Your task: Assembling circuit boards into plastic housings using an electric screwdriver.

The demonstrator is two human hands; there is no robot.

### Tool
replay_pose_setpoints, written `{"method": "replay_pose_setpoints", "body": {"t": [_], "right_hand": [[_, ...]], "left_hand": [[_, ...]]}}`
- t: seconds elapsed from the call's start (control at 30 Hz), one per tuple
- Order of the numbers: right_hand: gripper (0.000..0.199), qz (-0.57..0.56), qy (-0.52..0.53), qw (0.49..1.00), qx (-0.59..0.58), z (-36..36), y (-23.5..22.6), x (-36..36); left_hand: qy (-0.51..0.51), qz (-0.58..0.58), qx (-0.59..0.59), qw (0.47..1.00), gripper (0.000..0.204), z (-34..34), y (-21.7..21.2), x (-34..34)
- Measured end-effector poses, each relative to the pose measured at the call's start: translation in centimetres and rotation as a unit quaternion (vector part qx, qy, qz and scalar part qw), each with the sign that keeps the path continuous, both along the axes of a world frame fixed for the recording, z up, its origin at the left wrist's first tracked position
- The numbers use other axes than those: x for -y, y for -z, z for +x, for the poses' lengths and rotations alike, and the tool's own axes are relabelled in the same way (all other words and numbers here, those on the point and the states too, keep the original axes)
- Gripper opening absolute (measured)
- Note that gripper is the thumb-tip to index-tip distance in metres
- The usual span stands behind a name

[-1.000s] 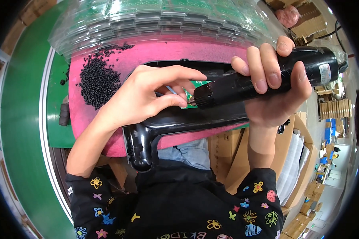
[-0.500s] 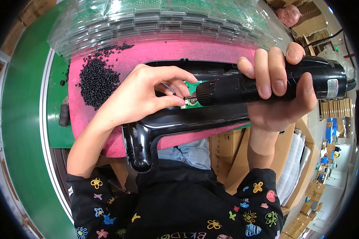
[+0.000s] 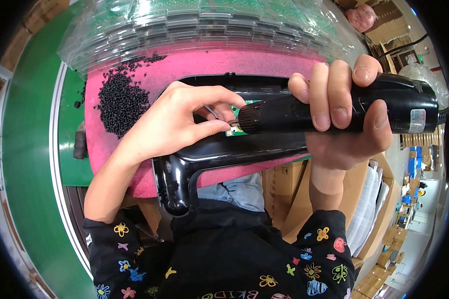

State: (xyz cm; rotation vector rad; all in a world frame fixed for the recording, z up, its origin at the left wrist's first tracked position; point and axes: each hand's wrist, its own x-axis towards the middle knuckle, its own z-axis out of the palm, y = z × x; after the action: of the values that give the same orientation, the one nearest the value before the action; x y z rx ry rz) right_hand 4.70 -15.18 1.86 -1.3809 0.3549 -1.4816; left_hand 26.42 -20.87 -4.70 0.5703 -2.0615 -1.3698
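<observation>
My right hand (image 3: pixel 341 107) is wrapped round a black electric screwdriver (image 3: pixel 284 115), which lies nearly level with its ribbed nose pointing left. The bit end meets the fingertips of my left hand (image 3: pixel 184 112). Thumb and fingers there are pinched together; what they hold, if anything, is hidden. A thin grey wire (image 3: pixel 210 110) shows between the left fingers. Beneath the fingertips and the screwdriver's nose, a green circuit board (image 3: pixel 236 132) sits inside a glossy black plastic housing (image 3: pixel 219 152), partly covered. The housing has a leg bent toward me at its left end.
A pile of small black screws (image 3: pixel 122 102) lies on the pink mat (image 3: pixel 209 64), left of the housing. Stacked clear plastic trays (image 3: pixel 199 27) with green boards stand behind. A green table surface (image 3: pixel 27 149) extends left. Cardboard (image 3: pixel 304 192) stands below, at the mat's near edge.
The screwdriver has shifted slightly left, its nose now closer against my left fingertips, and its rear end has dipped a little toward me. My left hand and the housing stay nearly still.
</observation>
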Motion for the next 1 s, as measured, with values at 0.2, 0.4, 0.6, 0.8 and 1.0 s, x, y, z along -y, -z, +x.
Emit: {"method": "replay_pose_setpoints", "body": {"t": [0.2, 0.4, 0.6, 0.8, 1.0], "right_hand": [[0.029, -0.003, 0.001, 1.0, -0.022, -0.2, 0.1, -0.2], [0.029, 0.003, -0.009, 1.0, -0.024, -0.2, 0.4, -0.1], [0.032, 0.025, 0.01, 0.998, -0.058, -0.1, 0.7, -0.2], [0.033, 0.038, 0.063, 0.992, -0.106, 0.6, 1.3, -0.4], [0.034, 0.044, 0.068, 0.987, -0.136, 0.9, 2.0, 0.2]], "left_hand": [[0.0, -0.003, 0.002, 1.0, 0.035, -0.2, -0.1, 0.1], [0.0, -0.003, 0.006, 1.0, 0.033, -0.2, 0.0, 0.1], [-0.012, -0.001, 0.022, 1.0, 0.037, -0.4, 0.4, 0.1], [-0.03, -0.016, 0.028, 0.999, 0.039, -0.4, 0.6, 0.2], [-0.044, -0.059, 0.051, 0.996, 0.038, -0.3, 0.3, 0.0]]}}
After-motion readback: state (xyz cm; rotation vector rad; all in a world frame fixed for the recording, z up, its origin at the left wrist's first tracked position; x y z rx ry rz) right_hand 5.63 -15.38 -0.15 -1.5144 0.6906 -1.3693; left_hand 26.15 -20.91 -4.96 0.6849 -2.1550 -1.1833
